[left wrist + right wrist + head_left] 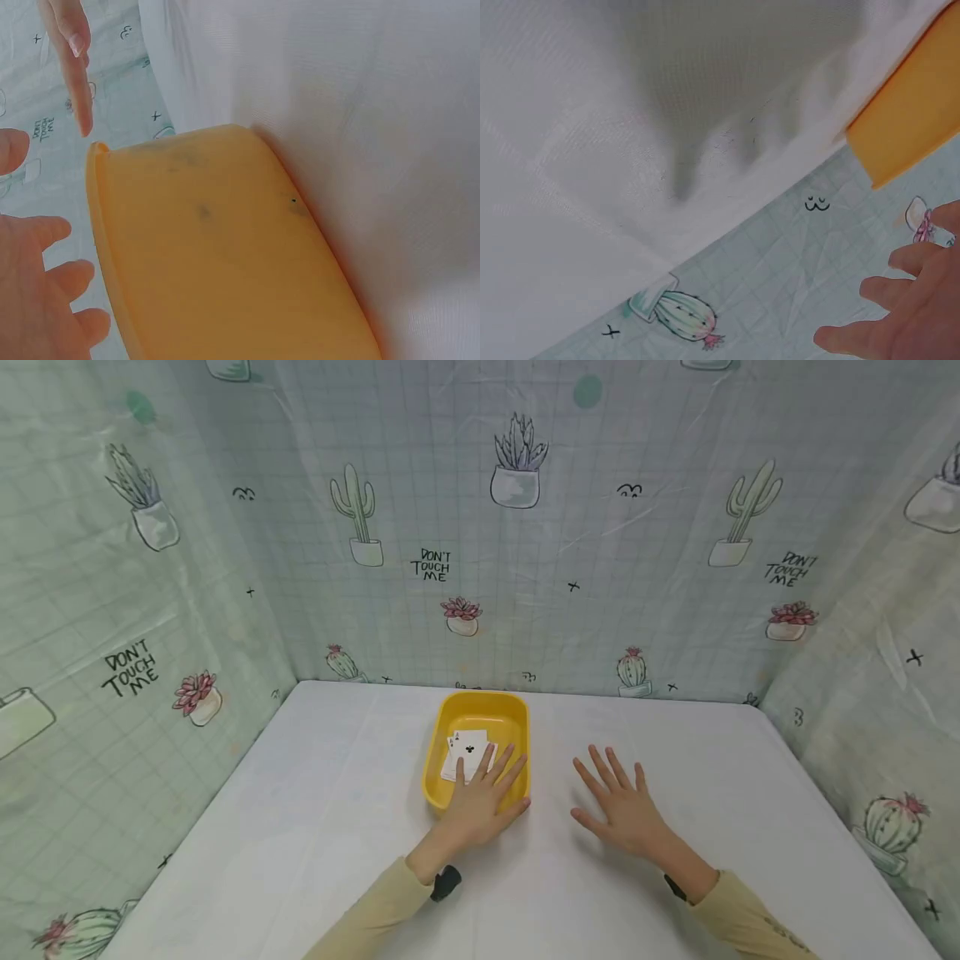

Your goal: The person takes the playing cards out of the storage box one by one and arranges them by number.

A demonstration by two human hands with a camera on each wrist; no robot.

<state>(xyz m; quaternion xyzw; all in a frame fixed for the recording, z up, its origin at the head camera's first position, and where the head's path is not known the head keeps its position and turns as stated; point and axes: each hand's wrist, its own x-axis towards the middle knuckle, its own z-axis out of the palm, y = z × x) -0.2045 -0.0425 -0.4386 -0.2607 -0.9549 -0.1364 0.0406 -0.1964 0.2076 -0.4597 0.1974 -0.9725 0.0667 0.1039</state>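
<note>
Yellow tray, apparently aces, left hand above

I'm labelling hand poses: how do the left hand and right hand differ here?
In the head view, the left hand is over the yellow tray, while the right hand is over the white table, beside it. The left hand's thumb points rightward, the right hand's leftward. Both have spread fingers and hold nothing.

1. I get soft, even light in the head view, with faint sheen on the far curtain.
2. My right wrist view looks dimmer; the right hand casts soft-edged shadows on the white table.
</note>
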